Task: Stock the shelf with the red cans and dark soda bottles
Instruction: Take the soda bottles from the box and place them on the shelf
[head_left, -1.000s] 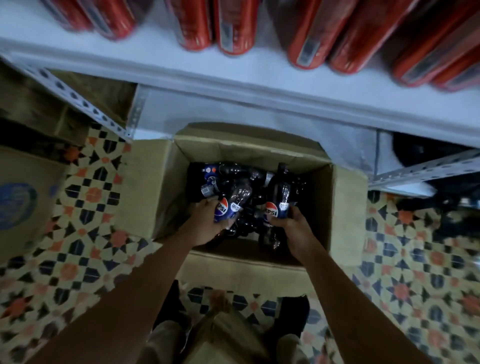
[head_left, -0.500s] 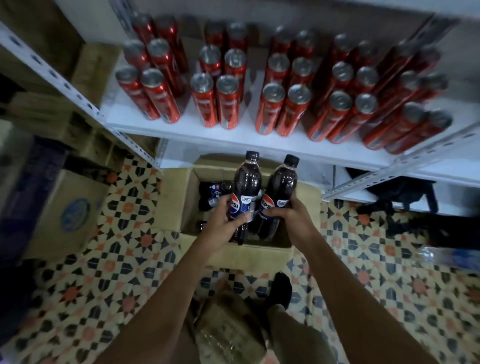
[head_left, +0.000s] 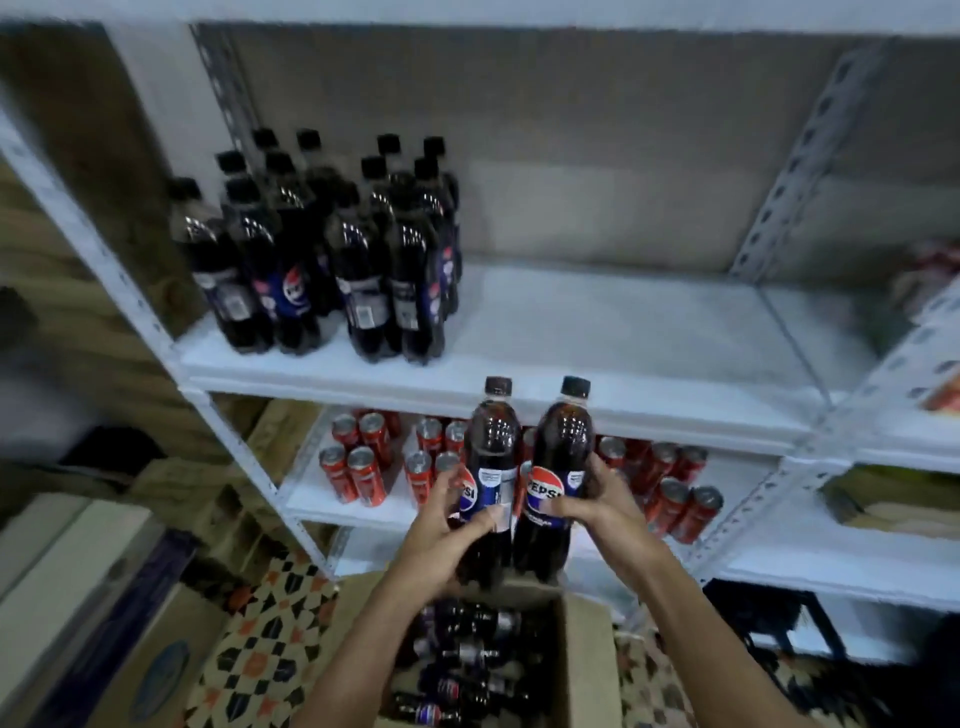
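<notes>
I hold two dark soda bottles upright in front of the shelving. My left hand (head_left: 441, 535) grips the left bottle (head_left: 491, 452) round its label, and my right hand (head_left: 605, 512) grips the right bottle (head_left: 561, 447). Both are raised to just below the upper shelf board (head_left: 597, 332). Several dark soda bottles (head_left: 332, 249) stand in a group at that board's left end. On the shelf below, rows of red cans (head_left: 363, 467) stand upright, partly hidden behind the held bottles.
An open cardboard box (head_left: 587, 670) with several more dark bottles lying in it sits on the patterned tiled floor below my arms. More cartons (head_left: 88, 597) stand at the left. White perforated metal uprights (head_left: 244, 467) frame the shelves. The upper board's right part is bare.
Both hands lifted the two bottles out of the box and up to the height of the upper shelf. My view tilted up from the box to the shelves.
</notes>
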